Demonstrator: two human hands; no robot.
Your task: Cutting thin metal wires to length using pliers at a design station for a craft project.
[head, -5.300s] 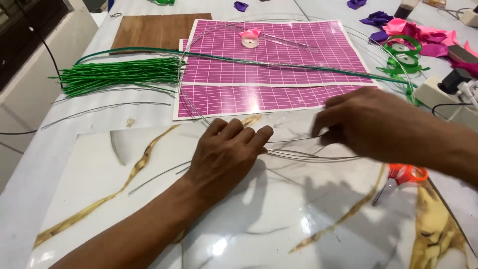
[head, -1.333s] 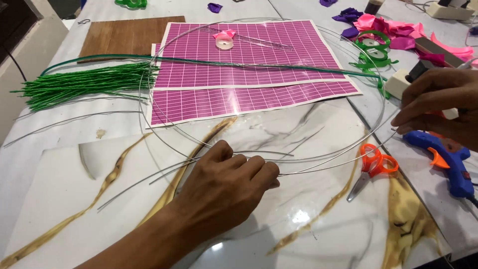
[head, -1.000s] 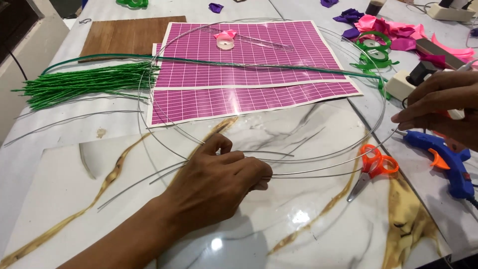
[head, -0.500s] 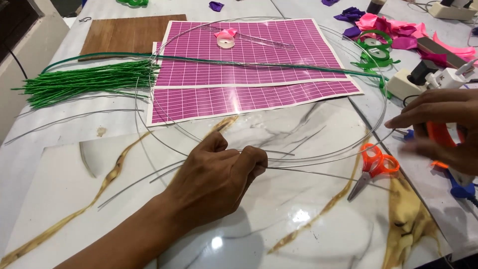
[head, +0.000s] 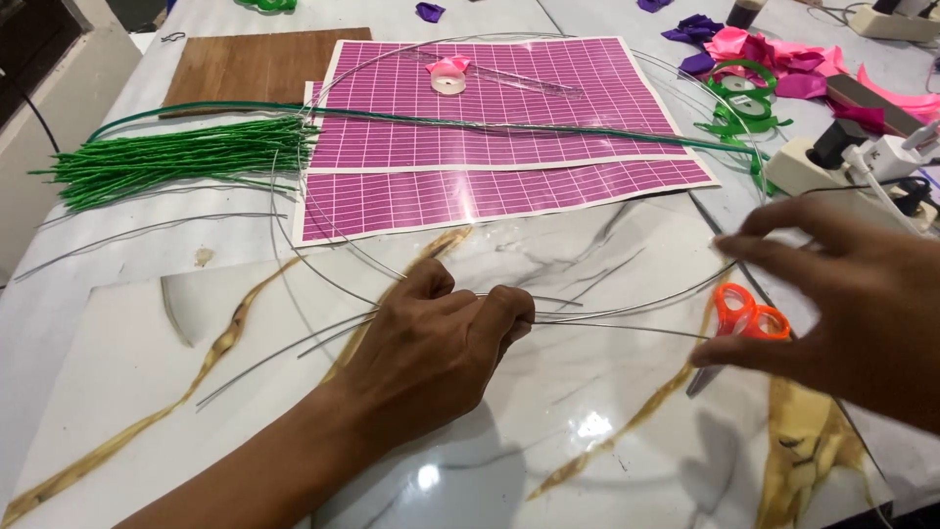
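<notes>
Thin grey wires [head: 607,328] curve over the glossy marble table [head: 587,460]. The left hand [head: 431,358] presses curled fingers on them; the right hand [head: 842,294], fingers spread, hovers above orange-handled scissors [head: 739,318].

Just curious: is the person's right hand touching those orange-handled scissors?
Cannot tell. In the head view the right hand overlaps the scissors, thumb by the handles, but contact isn't plain.
</notes>
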